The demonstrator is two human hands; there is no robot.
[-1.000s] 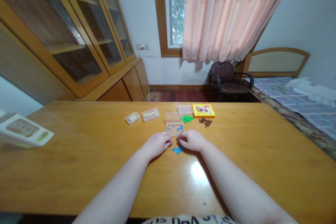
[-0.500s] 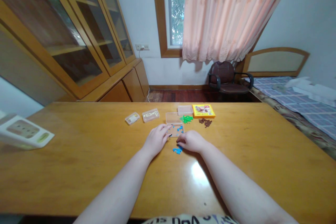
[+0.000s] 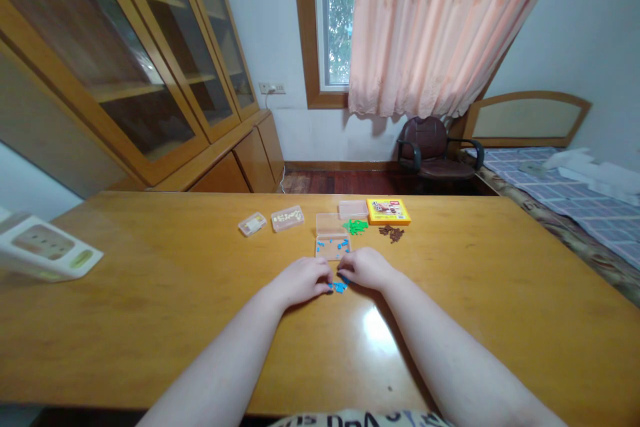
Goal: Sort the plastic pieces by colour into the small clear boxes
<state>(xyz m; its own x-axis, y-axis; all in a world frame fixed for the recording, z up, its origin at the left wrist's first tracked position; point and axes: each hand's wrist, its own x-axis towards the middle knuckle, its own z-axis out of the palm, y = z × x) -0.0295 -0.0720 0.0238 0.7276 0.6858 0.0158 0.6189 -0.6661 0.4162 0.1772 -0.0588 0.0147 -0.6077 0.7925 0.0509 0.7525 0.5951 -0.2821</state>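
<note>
Near table centre, left hand (image 3: 300, 280): lay knuckles-up on the wood, fingers curled under, tips against the loose blue pieces (image 3: 339, 287); could not tell whether a piece was pinched.
Right hand (image 3: 367, 268): curled the same way, fingertips just at 1 o'clock of those pieces, almost meeting the left; grip hidden, could not tell.
Blue pieces: small cluster on the bare table between the two sets of fingertips; more of them sat inside the open clear box (image 3: 333, 248).
Open clear box: at 12 o'clock, just beyond the hands, lid hinged back away from the person.
Handling note: pieces looked tiny and the tabletop glossy, so a fingertip pinch on one piece at a time likely suits better than a sweep; the other hand can fence the cluster against skidding.
Green pieces (image 3: 356, 226): at 1 o'clock, just beside the box.
Brown pieces (image 3: 391, 233): further out at 1 o'clock.
Yellow box (image 3: 387, 211): behind the brown pieces, beside a closed clear case (image 3: 353, 209).
Two small clear cases (image 3: 287, 218): at 11 o'clock, well apart from the hands.
White device (image 3: 45, 253): at 9 o'clock, on the table (image 3: 150, 293) edge.
</note>
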